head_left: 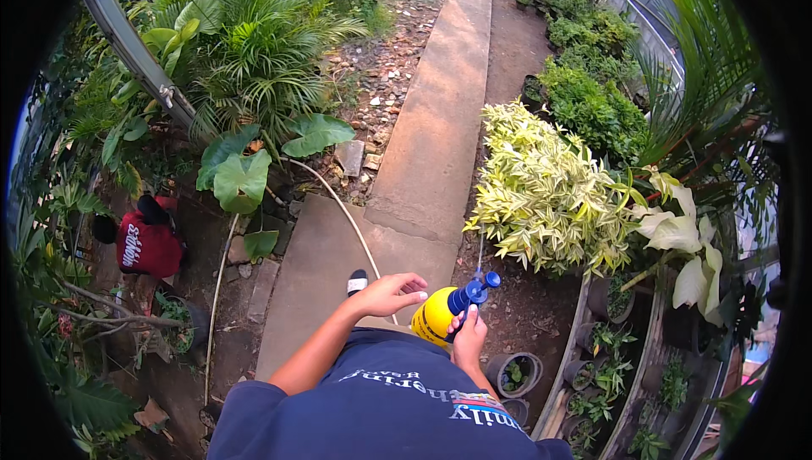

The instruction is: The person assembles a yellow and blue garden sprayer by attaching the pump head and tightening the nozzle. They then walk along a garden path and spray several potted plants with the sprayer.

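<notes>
My right hand grips the blue handle of a pressure sprayer, whose round yellow tank leans against the front of my dark shirt. The sprayer's blue head points ahead. From it a thin pale line, a wand or a jet, runs to the lower edge of a yellow-green variegated bush. Left of the tank, my left hand hangs in the air with fingers stretched out and nothing in it. A gap shows between that hand and the sprayer.
Ahead stretches a concrete path; a pale hose crosses the paving near my foot. Potted plants line slatted shelves at the right. A person in a red shirt crouches at the left. Big-leaved plants border the path.
</notes>
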Demonstrator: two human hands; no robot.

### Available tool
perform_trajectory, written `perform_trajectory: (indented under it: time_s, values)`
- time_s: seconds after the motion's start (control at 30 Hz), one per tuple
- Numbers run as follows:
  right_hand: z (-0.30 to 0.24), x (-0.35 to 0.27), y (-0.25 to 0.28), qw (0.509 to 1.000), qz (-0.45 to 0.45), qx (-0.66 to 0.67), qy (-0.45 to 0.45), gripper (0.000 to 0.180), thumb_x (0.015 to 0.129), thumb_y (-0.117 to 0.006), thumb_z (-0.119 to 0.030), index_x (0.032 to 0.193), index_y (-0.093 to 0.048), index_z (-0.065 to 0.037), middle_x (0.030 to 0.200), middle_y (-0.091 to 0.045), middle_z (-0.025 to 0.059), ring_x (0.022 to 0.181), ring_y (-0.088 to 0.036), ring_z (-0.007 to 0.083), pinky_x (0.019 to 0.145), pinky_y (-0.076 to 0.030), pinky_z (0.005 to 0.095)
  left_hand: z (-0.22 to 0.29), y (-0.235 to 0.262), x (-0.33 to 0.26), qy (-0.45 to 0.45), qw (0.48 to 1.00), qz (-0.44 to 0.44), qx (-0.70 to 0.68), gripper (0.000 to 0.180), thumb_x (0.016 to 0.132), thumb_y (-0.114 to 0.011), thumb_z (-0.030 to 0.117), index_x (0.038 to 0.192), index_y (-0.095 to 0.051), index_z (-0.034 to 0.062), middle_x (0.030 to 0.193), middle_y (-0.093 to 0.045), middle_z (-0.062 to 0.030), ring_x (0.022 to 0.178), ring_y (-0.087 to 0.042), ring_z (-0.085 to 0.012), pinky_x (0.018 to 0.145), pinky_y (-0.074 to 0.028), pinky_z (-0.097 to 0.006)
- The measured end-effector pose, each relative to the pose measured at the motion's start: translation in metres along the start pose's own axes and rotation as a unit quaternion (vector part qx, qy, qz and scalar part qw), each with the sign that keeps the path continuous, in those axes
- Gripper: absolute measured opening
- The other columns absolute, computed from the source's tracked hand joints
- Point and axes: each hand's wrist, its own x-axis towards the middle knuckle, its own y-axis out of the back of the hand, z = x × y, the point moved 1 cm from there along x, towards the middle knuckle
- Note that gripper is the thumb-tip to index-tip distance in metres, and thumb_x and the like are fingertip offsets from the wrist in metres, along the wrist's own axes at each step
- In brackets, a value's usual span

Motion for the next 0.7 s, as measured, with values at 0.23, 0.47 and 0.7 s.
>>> perform_trajectory:
  time_s: [0.23, 0.47, 0.7]
  values:
    - [-0.003, -0.006, 0.103, 0.983, -0.013, -0.175, 0.053, 0.045, 0.119, -0.047, -0.038, 0.090, -0.056, -0.006, 0.071, -0.053, -0.0007, 0.061, -0.049, 0.0091, 0.057, -0.042, 0.0281, 0.021, -0.136, 0.023, -0.041, 0.976, -0.207, 0.049, 0.049, 0.108, -0.069, 0.037, 0.138, -0.065, -0.0014, 0.127, -0.075, -0.0206, 0.118, -0.073, -0.0306, 0.104, -0.057, -0.044]
    - [0.011, -0.019, 0.178, 0.995, 0.013, -0.102, -0.003, 0.046, 0.119, -0.047, -0.039, 0.088, -0.059, -0.007, 0.072, -0.056, -0.0015, 0.062, -0.052, 0.0081, 0.058, -0.044, 0.0270, 0.024, -0.194, 0.032, -0.042, 0.976, -0.192, 0.092, 0.057, 0.105, -0.072, 0.040, 0.140, -0.062, -0.0039, 0.120, -0.075, -0.0255, 0.113, -0.075, -0.0335, 0.096, -0.060, -0.044]
    - [0.020, -0.050, 0.211, 0.986, -0.057, -0.159, 0.004, 0.049, 0.119, -0.048, -0.041, 0.090, -0.064, -0.005, 0.076, -0.063, 0.0017, 0.072, -0.060, 0.0129, 0.072, -0.049, 0.0311, 0.079, -0.237, 0.062, -0.148, 0.981, -0.016, 0.126, 0.061, 0.104, -0.074, 0.039, 0.144, -0.057, -0.0040, 0.128, -0.069, -0.0206, 0.108, -0.072, -0.0300, 0.093, -0.060, -0.044]
